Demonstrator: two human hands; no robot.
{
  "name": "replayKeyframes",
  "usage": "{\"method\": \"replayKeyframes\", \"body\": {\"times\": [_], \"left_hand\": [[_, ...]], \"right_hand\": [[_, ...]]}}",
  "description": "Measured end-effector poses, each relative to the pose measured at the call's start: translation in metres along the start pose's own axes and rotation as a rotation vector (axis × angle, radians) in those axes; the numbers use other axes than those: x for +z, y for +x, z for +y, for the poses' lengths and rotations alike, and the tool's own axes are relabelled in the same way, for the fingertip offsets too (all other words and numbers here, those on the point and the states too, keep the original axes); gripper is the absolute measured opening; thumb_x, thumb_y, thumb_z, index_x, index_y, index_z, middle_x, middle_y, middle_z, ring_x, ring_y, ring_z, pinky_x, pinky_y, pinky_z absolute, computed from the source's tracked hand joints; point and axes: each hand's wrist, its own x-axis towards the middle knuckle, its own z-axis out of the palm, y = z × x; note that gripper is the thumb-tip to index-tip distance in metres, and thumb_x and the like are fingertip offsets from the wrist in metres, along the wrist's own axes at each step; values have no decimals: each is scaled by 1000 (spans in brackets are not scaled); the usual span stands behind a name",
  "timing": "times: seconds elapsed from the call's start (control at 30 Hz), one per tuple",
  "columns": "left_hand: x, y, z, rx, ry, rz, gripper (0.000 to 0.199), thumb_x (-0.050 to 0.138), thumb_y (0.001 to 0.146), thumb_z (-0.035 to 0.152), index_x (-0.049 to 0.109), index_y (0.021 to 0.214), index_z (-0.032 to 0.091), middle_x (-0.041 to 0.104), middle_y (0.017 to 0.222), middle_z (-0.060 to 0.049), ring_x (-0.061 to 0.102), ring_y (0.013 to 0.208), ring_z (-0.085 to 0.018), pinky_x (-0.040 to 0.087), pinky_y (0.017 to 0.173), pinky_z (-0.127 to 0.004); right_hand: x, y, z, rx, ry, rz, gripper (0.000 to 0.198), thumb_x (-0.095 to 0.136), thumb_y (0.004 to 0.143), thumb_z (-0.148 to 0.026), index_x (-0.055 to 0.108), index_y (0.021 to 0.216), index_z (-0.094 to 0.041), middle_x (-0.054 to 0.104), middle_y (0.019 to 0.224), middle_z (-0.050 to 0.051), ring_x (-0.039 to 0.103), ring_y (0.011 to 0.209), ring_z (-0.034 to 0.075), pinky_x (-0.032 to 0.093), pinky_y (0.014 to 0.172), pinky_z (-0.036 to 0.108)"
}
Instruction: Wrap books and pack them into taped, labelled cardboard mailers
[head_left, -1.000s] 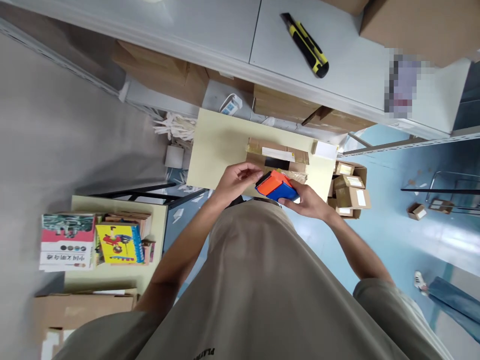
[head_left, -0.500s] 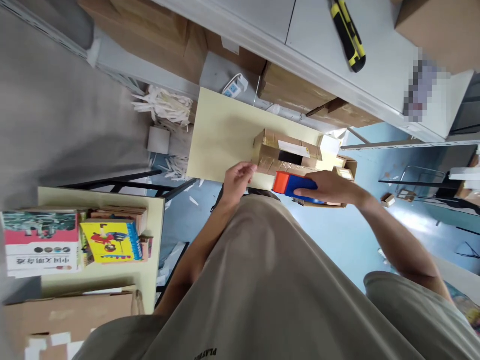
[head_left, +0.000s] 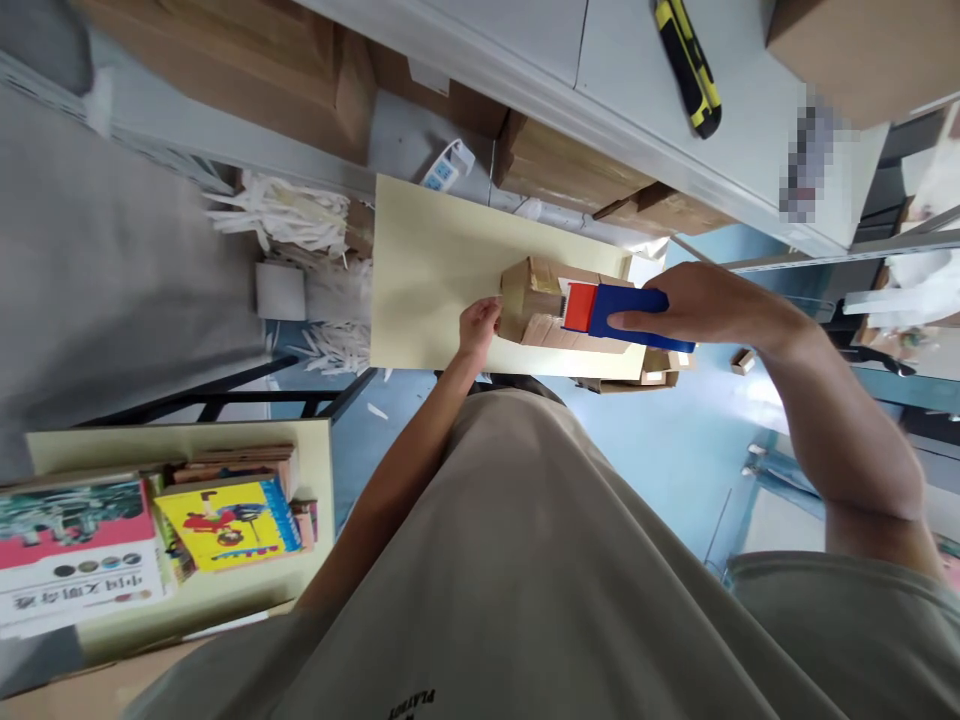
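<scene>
A taped cardboard box [head_left: 516, 300] lies on a pale yellow board in the middle of the head view. My right hand [head_left: 679, 308] is wrapped round a blue tape dispenser [head_left: 626, 312] with a red front end and a toothed edge. The dispenser is over the box and hides much of its top. My left hand [head_left: 480, 328] is at the box's left end, fingers curled and pressed together. Whether it pinches the box, a strip of tape or something else is too small to tell.
A grey shelf above the board bears a yellow-black utility knife [head_left: 688, 70]. Larger cartons [head_left: 570, 165] and a white power strip [head_left: 448, 168] lie beneath it. Shredded paper [head_left: 292, 215] is piled at left; books [head_left: 225, 525] lie on a lower-left table.
My right hand has lifted the tape dispenser from the box's near side to over its top. My left hand has shifted slightly up, at the box's left end. The view has shifted a little.
</scene>
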Motion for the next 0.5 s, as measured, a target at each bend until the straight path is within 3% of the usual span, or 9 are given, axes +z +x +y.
{"method": "replayKeyframes", "body": {"times": [0.27, 0.37, 0.5], "left_hand": [[17, 15, -18, -19, 4, 26, 21, 86, 101, 31, 73, 87, 22, 60, 70, 3, 50, 63, -14, 42, 64, -29], [25, 15, -22, -4, 25, 32, 17, 80, 103, 23, 73, 88, 22, 66, 74, 3, 55, 67, -14, 44, 68, -28], [31, 8, -25, 124, 15, 71, 13, 78, 103, 17, 74, 91, 21, 75, 88, -1, 65, 80, -13, 49, 80, -26]], "right_hand": [[8, 16, -15, 59, 8, 88, 78, 69, 95, -102, 83, 92, -26, 65, 66, 6, 72, 75, 29, 50, 71, 43], [6, 18, -25, 78, -4, 86, 79, 70, 93, -103, 78, 83, -25, 63, 63, 6, 69, 69, 27, 48, 68, 42], [-4, 15, -47, 161, -72, 31, 82, 66, 97, -102, 65, 66, -25, 67, 64, 7, 60, 58, 21, 42, 61, 43]]}}
